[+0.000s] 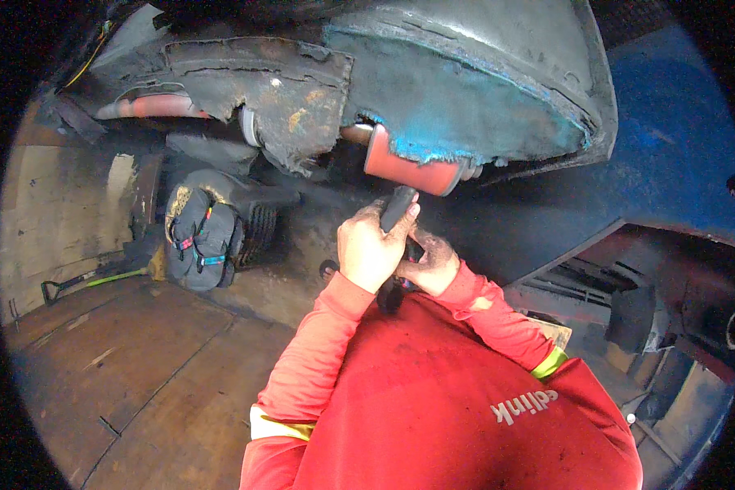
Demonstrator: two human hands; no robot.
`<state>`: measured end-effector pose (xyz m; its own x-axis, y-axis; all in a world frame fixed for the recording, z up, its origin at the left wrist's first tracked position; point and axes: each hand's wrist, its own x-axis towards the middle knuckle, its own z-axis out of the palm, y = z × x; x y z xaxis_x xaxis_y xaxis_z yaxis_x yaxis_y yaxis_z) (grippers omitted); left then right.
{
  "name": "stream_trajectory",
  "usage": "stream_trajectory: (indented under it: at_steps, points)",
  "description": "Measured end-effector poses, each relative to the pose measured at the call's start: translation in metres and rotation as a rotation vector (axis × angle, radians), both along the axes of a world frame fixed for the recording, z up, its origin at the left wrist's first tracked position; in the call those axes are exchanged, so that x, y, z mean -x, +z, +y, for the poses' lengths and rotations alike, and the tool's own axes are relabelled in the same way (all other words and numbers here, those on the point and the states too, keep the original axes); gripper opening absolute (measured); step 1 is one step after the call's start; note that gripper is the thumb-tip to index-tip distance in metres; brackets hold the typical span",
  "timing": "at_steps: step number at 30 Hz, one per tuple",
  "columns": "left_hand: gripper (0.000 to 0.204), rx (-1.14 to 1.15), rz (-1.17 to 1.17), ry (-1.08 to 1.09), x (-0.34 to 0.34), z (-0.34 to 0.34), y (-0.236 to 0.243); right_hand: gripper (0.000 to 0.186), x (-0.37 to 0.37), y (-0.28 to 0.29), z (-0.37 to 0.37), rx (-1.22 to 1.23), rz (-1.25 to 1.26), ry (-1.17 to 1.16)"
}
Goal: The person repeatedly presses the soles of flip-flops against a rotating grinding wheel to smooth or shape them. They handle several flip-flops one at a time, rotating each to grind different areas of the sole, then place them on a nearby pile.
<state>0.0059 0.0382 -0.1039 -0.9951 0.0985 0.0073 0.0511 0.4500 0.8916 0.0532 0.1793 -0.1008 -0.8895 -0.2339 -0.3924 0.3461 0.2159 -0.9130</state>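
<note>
In the head view, the upper part of the frame is filled by a grey metal housing (539, 37), below which a ragged, blue-stained sheet (457, 98) is seen hanging. A torn, dirt-caked panel (261, 90) is set to its left. The space directly above the hands is blocked by an orange-red roller (412, 170), partly covered by the sheet's frayed edge. At left of centre, a dark backpack (204, 245) is propped upright; farther left, a black D-shaped handle (49, 291) and a green shaft (118, 278) are seen near the floor (139, 376).

Two orange-red rollers can be counted, the second roller (159, 106) at upper left; one backpack and two hands are shown.

One black handle-like object (398, 207) is clasped by the left hand (369, 249) near the frame's centre, its end protruding above the fingers, beneath the nearer roller. The right hand (434, 265) is curled just beside it; whether anything is gripped there cannot be told.
</note>
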Motion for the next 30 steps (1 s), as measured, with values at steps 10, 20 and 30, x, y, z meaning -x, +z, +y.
stream_trajectory:
  at_steps: [10, 20, 30]
  points:
    - [0.046, 0.323, 0.007, -0.073, 0.013, -0.004, 0.016, 0.068, -0.008, -0.02, -0.015, 0.146, 0.036, -0.114]
    - [0.036, -0.264, -0.219, -0.035, -0.001, 0.006, -0.015, 0.074, -0.005, -0.036, 0.0, -0.564, 0.715, 0.039]
    - [0.034, 0.025, 0.032, -0.08, -0.004, -0.014, 0.019, 0.063, -0.008, -0.016, -0.032, -0.438, 0.662, -0.061]
